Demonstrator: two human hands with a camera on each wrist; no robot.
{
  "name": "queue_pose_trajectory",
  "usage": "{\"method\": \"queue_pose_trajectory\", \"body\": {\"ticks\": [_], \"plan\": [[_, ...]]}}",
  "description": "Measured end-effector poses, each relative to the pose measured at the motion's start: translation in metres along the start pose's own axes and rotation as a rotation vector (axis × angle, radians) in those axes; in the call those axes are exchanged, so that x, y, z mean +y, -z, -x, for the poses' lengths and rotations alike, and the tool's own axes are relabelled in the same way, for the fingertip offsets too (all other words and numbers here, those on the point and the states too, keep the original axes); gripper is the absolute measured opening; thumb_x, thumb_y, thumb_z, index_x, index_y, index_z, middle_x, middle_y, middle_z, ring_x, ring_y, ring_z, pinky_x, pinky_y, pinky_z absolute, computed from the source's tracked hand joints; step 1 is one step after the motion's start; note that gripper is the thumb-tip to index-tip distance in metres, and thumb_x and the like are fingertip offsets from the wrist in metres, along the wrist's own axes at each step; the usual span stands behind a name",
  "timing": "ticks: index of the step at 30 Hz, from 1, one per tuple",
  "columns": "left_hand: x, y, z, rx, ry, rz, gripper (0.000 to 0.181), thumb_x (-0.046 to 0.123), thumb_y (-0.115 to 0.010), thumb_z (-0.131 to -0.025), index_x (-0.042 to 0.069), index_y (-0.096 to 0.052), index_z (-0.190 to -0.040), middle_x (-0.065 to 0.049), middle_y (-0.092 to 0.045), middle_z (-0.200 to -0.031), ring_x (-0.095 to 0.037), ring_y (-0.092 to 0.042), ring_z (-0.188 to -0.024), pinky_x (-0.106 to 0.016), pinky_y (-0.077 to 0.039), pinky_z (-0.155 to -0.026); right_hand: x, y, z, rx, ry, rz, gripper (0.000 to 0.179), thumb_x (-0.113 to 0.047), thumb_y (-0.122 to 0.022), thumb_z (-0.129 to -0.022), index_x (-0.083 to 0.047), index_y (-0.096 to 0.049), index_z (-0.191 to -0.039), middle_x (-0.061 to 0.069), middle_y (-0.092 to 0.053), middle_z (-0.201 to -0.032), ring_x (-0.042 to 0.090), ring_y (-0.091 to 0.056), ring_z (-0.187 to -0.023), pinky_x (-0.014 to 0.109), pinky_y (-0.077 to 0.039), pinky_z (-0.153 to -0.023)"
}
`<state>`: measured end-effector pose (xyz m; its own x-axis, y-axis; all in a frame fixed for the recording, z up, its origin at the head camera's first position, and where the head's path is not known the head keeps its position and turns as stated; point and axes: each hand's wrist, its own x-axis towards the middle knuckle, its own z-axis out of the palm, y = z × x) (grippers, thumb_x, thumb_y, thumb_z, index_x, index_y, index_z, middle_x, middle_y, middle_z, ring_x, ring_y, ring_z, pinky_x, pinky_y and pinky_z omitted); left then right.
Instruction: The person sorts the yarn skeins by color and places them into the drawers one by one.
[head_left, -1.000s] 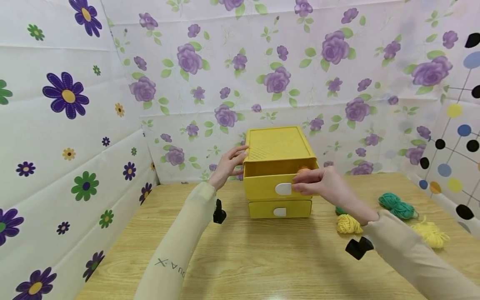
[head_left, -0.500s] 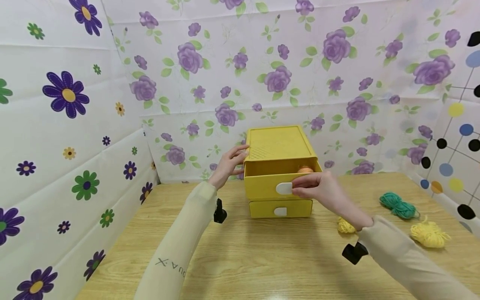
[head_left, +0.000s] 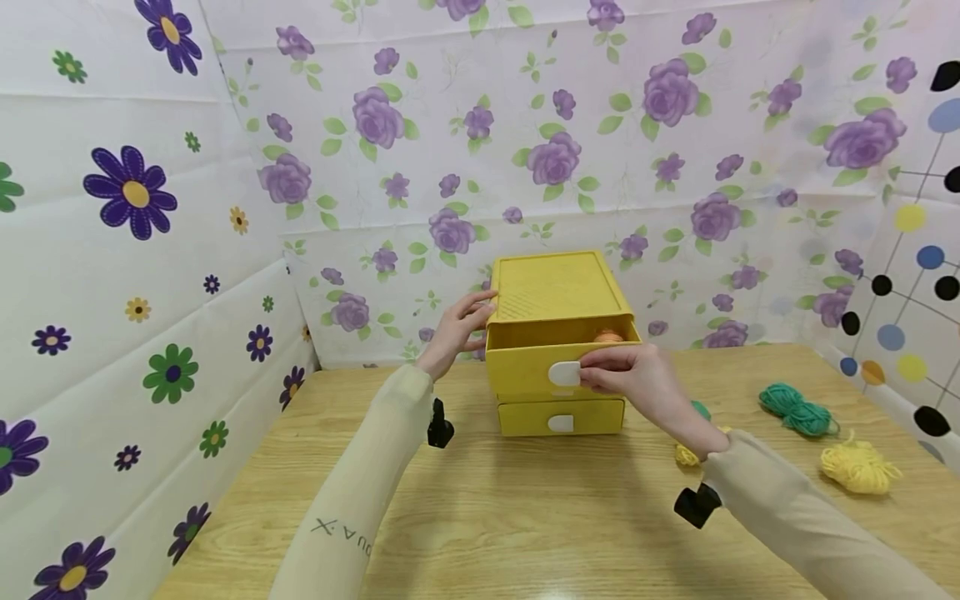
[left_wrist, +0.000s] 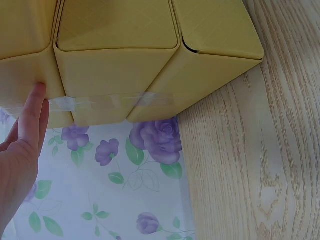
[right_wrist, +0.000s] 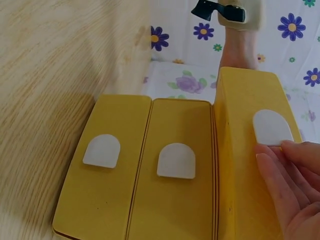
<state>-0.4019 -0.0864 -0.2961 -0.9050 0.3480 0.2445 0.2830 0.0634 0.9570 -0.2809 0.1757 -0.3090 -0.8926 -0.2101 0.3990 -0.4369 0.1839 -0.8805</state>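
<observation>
A yellow unit of three stacked drawers [head_left: 558,287] stands at the back of the table, its top drawer [head_left: 517,375] pulled partway out. My right hand [head_left: 641,375] pinches the white tab handle [right_wrist: 272,129] of that drawer between thumb and fingers. Inside the drawer, at its right end, shows the top of an orange ball that looks like yarn [head_left: 607,336]. My left hand [head_left: 453,333] rests with extended fingers against the unit's left side; in the left wrist view a fingertip [left_wrist: 38,91] touches the yellow side wall. The middle drawer [right_wrist: 182,122] and the bottom drawer [right_wrist: 120,115] are closed.
On the wooden table [head_left: 487,517], to the right, lie a teal yarn skein [head_left: 795,410] and a yellow one [head_left: 858,467]. Another yellow skein [head_left: 686,456] and a bit of teal yarn [head_left: 701,409] show behind my right forearm. A flowered cloth [head_left: 420,167] hangs behind the unit.
The top drawer's front has risen slightly in the head view, and part of the middle handle now shows below it. My right hand keeps its pinch and its wrist has shifted left. The left hand stays put.
</observation>
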Motion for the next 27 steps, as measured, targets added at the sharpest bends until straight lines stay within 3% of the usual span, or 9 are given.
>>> {"method": "queue_pose_trajectory", "body": {"ticks": [6, 18, 27], "plan": [[-0.001, 0.000, 0.000, -0.001, -0.008, -0.003, 0.042, 0.030, -0.052, -0.093, 0.017, -0.047, -0.133, -0.010, -0.046, -0.118, -0.026, -0.049, -0.097, -0.038, -0.049, -0.075, 0.006, -0.002, -0.011, 0.029, 0.004, 0.000, 0.019, 0.000, -0.065, -0.082, 0.011, -0.065, -0.098, 0.021, -0.064, -0.089, 0.025, -0.064, -0.077, 0.040, -0.050, -0.069], [-0.003, 0.001, -0.001, 0.002, -0.008, 0.027, 0.041, 0.029, -0.053, -0.093, 0.017, -0.048, -0.132, -0.011, -0.045, -0.116, -0.025, -0.047, -0.095, -0.038, -0.049, -0.075, 0.012, -0.001, -0.026, 0.024, 0.003, 0.007, 0.019, 0.001, -0.064, -0.083, 0.011, -0.064, -0.098, 0.022, -0.064, -0.090, 0.031, -0.063, -0.081, 0.040, -0.050, -0.071], [-0.001, 0.001, 0.000, -0.010, -0.012, 0.029, 0.041, 0.027, -0.051, -0.094, 0.015, -0.047, -0.133, -0.012, -0.044, -0.117, -0.026, -0.048, -0.096, -0.038, -0.049, -0.075, 0.013, 0.000, -0.036, 0.042, -0.016, 0.071, 0.017, -0.001, -0.063, -0.084, 0.009, -0.065, -0.098, 0.019, -0.065, -0.088, 0.030, -0.062, -0.081, 0.033, -0.051, -0.068]]}}
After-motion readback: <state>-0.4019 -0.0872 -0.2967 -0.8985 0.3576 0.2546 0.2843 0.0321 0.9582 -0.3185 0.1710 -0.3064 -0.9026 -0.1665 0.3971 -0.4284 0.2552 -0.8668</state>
